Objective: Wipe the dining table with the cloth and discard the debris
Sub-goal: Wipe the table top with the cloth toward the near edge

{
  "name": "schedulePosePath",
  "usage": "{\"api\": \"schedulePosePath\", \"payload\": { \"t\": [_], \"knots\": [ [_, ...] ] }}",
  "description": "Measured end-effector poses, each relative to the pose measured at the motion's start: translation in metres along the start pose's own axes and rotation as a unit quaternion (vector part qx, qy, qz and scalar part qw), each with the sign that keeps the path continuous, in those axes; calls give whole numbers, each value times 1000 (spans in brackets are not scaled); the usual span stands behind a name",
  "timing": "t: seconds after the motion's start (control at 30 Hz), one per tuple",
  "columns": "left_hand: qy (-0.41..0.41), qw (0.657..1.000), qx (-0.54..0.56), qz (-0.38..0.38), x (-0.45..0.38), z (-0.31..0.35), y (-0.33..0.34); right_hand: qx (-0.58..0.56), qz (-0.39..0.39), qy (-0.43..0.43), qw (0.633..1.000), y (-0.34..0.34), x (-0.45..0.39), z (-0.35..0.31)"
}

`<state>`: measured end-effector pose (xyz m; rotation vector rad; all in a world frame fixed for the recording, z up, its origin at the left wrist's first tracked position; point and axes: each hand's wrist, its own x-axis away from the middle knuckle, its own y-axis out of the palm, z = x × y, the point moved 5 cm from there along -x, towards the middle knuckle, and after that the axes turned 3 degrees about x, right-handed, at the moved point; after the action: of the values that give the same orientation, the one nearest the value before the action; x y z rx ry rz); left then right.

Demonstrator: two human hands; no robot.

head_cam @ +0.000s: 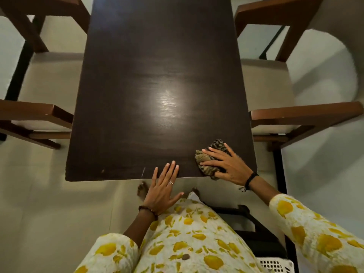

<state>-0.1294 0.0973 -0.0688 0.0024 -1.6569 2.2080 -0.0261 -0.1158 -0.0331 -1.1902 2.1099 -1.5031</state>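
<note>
The dark wooden dining table [157, 79] stretches away from me. A bunched brown striped cloth [208, 158] lies at its near right corner, and my right hand [226, 164] presses down on it with fingers spread. My left hand [163, 186] is open and flat, its fingertips resting on the table's near edge and its palm hanging just off the edge. A few pale specks [143, 171] sit on the table near the front edge, left of my left hand.
Wooden chairs with pale seats stand on the left [39, 115] and right [295, 115] of the table. A white perforated basket [273, 265] sits on the floor at my lower right, beside a dark frame [252, 219].
</note>
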Motion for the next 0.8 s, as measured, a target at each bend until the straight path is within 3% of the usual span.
{"api": "schedulePosePath", "payload": {
  "t": [0.13, 0.27, 0.47, 0.8],
  "knots": [
    [2, 1000, -4, 1, -1, 0, 0, 10, 54, 65, 996, -6, 44, 34],
    [15, 1000, -4, -1, 0, -2, -1, -49, 88, 140, 985, -6, 66, 41],
    [32, 999, 4, -4, 5, -10, -2, -111, 182, 304, 929, 12, 75, 19],
    [-29, 1000, 8, 7, 47, -96, -24, -96, 208, 317, 921, 42, 6, -74]
  ]
}}
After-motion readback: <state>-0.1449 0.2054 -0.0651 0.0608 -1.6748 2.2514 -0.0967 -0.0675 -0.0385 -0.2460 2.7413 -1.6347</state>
